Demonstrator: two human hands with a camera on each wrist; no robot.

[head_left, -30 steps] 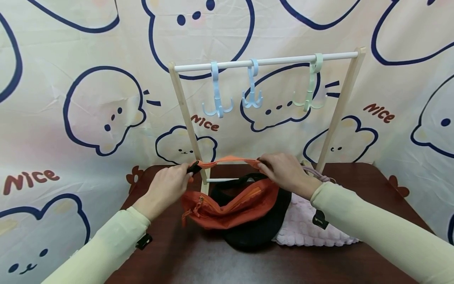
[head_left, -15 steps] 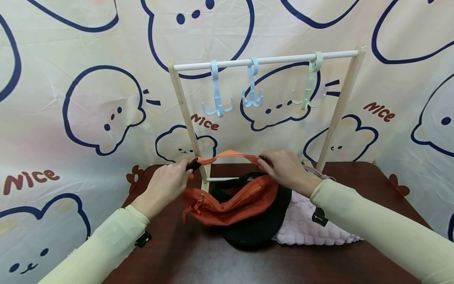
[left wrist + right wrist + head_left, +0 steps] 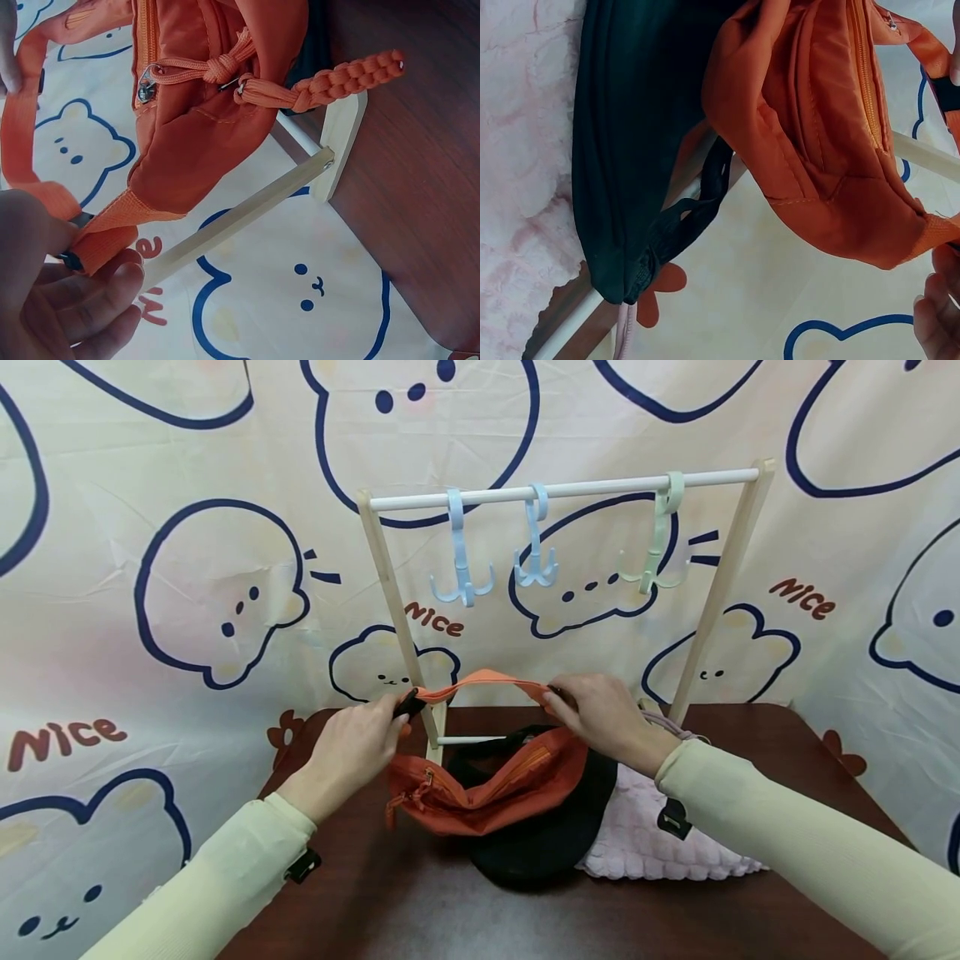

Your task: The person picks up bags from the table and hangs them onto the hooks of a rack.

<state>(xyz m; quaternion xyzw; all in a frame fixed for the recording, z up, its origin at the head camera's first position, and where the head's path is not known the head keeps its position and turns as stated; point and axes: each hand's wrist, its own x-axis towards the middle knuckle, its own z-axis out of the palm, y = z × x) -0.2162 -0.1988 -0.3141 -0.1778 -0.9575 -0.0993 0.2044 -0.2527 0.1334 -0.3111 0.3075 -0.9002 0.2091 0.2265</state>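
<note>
An orange waist bag (image 3: 487, 810) hangs tilted from its strap (image 3: 483, 677), which arches upward between both hands. My left hand (image 3: 348, 747) pinches the left end of the strap at a black buckle (image 3: 73, 259). At the opposite end, the fingers of my right hand (image 3: 607, 714) grip the strap by a dark fitting, mostly hidden in the head view. Braided orange zipper pulls (image 3: 345, 81) dangle from the bag's left side. Directly behind and below it is a black bag (image 3: 525, 864) with a dark strap (image 3: 697, 217). To the right lies a pink plush bag (image 3: 660, 839), partly covered by my right forearm.
Beyond the bags stands a wooden rack with a white top rail (image 3: 585, 489). Two blue hooks (image 3: 461, 568) (image 3: 536, 560) and a green hook (image 3: 654, 552) hang from it. The brown table (image 3: 375, 902) has a printed cloth backdrop (image 3: 225, 460) around it.
Both hands have risen slightly with the strap, which now arches higher between them. The orange waist bag has lifted a little; the black and pink bags stay put.
</note>
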